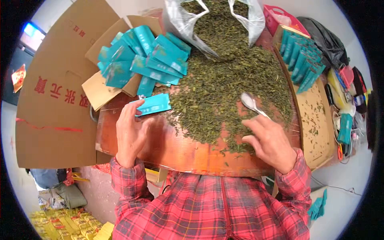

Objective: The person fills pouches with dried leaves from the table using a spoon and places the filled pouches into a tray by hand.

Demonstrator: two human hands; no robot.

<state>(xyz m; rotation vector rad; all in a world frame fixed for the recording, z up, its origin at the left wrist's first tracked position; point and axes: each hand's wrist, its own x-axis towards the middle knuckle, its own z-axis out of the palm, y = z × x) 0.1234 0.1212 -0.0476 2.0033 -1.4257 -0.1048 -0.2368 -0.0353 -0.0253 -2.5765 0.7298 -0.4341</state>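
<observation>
My left hand [133, 130] is at the left of the table, thumb and fingers apart. Its fingertips overlap the left end of a flat teal packet [157, 105]; whether they touch it I cannot tell. Loose dried green leaves, like tea [240, 76], spread over the middle of the table. A white spoon [250, 102] lies on them, its handle pointing toward my right hand [269, 140]. That hand hovers over the near right part of the leaves, fingers curved and apart, with nothing in them.
Many teal packets [160, 60] overflow a cardboard box at the back left. Standing teal packets [300, 60] fill the far end of a shallow carton [316, 120] on the right. An opened plastic bag [180, 24] of leaves sits at the back. A tall cardboard sheet [52, 112] borders the left.
</observation>
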